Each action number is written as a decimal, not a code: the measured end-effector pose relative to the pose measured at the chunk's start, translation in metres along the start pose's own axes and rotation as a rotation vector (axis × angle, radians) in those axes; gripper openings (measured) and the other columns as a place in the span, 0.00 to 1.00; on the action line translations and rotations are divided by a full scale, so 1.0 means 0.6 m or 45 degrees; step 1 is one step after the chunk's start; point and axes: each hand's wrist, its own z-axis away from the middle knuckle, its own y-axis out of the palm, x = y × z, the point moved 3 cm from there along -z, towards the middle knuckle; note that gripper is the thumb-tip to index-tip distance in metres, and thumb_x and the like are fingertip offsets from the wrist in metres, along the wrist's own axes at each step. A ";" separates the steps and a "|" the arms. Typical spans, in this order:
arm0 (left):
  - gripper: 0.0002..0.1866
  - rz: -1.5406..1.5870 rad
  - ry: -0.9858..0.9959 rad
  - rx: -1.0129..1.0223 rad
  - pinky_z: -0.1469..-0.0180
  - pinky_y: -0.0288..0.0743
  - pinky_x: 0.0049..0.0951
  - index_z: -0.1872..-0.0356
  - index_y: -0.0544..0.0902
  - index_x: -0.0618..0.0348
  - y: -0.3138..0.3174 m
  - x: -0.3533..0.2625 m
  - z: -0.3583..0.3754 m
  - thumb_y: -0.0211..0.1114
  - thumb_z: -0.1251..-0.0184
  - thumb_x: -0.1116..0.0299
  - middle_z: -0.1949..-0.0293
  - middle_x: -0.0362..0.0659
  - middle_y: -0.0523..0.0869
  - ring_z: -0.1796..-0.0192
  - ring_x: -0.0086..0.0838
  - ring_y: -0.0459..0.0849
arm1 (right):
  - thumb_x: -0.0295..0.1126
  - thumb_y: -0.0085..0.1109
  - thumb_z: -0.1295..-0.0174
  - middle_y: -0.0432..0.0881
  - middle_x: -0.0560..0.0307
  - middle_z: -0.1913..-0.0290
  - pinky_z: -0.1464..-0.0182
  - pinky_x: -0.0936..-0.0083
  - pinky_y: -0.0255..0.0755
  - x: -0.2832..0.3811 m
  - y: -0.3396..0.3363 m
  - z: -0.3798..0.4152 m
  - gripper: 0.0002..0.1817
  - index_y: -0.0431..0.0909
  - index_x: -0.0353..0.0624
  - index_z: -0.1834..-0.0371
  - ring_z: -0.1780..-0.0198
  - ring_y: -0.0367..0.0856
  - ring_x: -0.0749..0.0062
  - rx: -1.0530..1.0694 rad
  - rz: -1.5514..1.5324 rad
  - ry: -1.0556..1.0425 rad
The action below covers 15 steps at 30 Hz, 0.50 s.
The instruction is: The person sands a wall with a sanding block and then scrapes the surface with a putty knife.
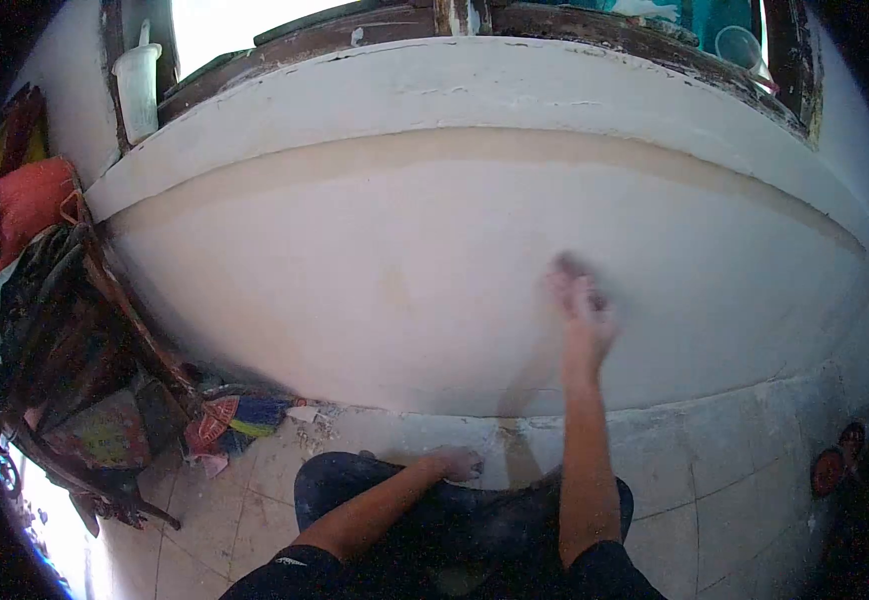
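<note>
My right hand (585, 297) is raised against the white wall (405, 240) below the window, right of centre. It is smeared by motion, and its fingers are closed around a small dark piece (571, 264) that looks like sandpaper, largely covered by the hand. White dust coats the fingers. My left hand (453, 464) rests low by my bent knee, near the foot of the wall. Pale dust is on that hand too; its fingers are too small and dim to read. Tan patches show on the wall surface, with a tan band under the ledge.
A white ledge (475, 85) juts out above the wall. On the sill are a white container (138, 95) at left and a clear cup (740, 47) at right. A cluttered chair (105, 270) with cloths and bags stands left. Tiled floor (660, 500) lies below; reddish round items (830, 470) sit right.
</note>
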 end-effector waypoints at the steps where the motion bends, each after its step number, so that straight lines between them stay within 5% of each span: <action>1: 0.21 0.087 -0.017 0.023 0.38 0.76 0.50 0.42 0.81 0.55 -0.007 -0.004 0.008 0.60 0.30 0.55 0.42 0.56 0.84 0.40 0.51 0.82 | 0.34 0.54 0.23 0.85 0.38 0.47 0.44 0.67 0.84 0.031 -0.006 -0.009 0.20 0.74 0.24 0.40 0.50 0.89 0.57 -0.115 -0.195 -0.074; 5: 0.21 0.405 -0.176 0.021 0.38 0.76 0.50 0.43 0.82 0.56 -0.133 -0.088 0.114 0.62 0.32 0.55 0.44 0.55 0.85 0.41 0.51 0.83 | 0.32 0.54 0.23 0.85 0.37 0.45 0.43 0.66 0.84 0.050 -0.040 -0.030 0.19 0.75 0.24 0.42 0.47 0.88 0.56 -0.051 -0.364 -0.181; 8: 0.22 0.164 -0.062 0.136 0.38 0.76 0.49 0.44 0.82 0.57 -0.071 -0.050 0.045 0.63 0.33 0.55 0.45 0.55 0.85 0.41 0.51 0.83 | 0.35 0.55 0.23 0.85 0.43 0.48 0.39 0.68 0.80 -0.002 -0.002 0.006 0.17 0.77 0.30 0.45 0.48 0.86 0.62 0.144 0.024 0.095; 11: 0.23 0.019 0.078 0.044 0.40 0.76 0.50 0.44 0.82 0.59 -0.016 -0.019 0.005 0.62 0.33 0.54 0.44 0.55 0.85 0.41 0.50 0.83 | 0.35 0.56 0.24 0.86 0.46 0.51 0.40 0.69 0.81 -0.014 0.010 0.013 0.14 0.78 0.33 0.48 0.51 0.87 0.64 0.282 0.007 0.161; 15: 0.24 0.126 -0.108 0.180 0.40 0.76 0.52 0.43 0.81 0.59 -0.061 -0.043 0.049 0.62 0.33 0.54 0.42 0.54 0.84 0.40 0.50 0.82 | 0.37 0.56 0.23 0.86 0.47 0.50 0.39 0.70 0.81 0.050 -0.041 -0.025 0.16 0.78 0.33 0.45 0.49 0.87 0.64 -0.025 0.060 -0.040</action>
